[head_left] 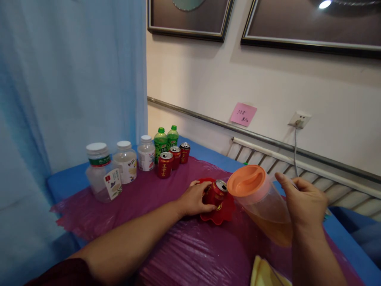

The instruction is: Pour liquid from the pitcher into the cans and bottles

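Purple plastic sheeting lies over the blue tabletop in front of me, perhaps to keep drips off it; my left hand is wrapped round a red drink can, thumb on the near side and fingers on the far side, which I judge keeps it steady while leaving its top clear. The can sits over a red scalloped mat, leaning slightly towards my right; I can't tell whether its base touches the mat.

My right hand grips a clear plastic pitcher from the handle side, thumb uppermost; the handle itself is mostly hidden. I have the pitcher tipped so its orange lid comes just beside the can's rim; amber liquid lies towards the base, and I see no stream between the two.

Further left, three white-capped jars stand in a row, the nearest the largest; past them are two green-capped bottles and three more cans, set back, which leaves my arms room. A yellow cloth lies near my right forearm, within easy reach.
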A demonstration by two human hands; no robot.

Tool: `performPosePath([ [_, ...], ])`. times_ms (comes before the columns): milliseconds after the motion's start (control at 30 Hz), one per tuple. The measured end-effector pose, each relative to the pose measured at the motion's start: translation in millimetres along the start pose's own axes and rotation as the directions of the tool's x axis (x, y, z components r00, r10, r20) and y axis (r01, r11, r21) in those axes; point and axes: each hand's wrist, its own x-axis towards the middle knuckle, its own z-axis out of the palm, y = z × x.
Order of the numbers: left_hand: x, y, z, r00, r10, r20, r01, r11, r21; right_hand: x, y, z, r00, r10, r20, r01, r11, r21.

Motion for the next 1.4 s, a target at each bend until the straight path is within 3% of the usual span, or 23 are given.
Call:
performPosePath([
  [900,-0.9,5.4,-1.9,1.0,0.0,-0.001,0.0,0.999,-0.032,-2.4,0.2,1.2,0.999,-0.036,-0.003,0.036,0.999,-0.008],
  [1167,-1.1,5.3,-1.6,0.999,-0.016,-0.03,0.016,1.0,-0.001,-4.9,-3.2,0.7,1.0,0.029,0.008,-0.029,0.999,0.025],
  [1400,-1.2,5.5,-1.1,1.0,0.003,-0.03,-0.004,1.0,-0.019,-4.9,-3.6,2.0,1.0,0.009,0.001,-0.009,1.0,0.023],
])
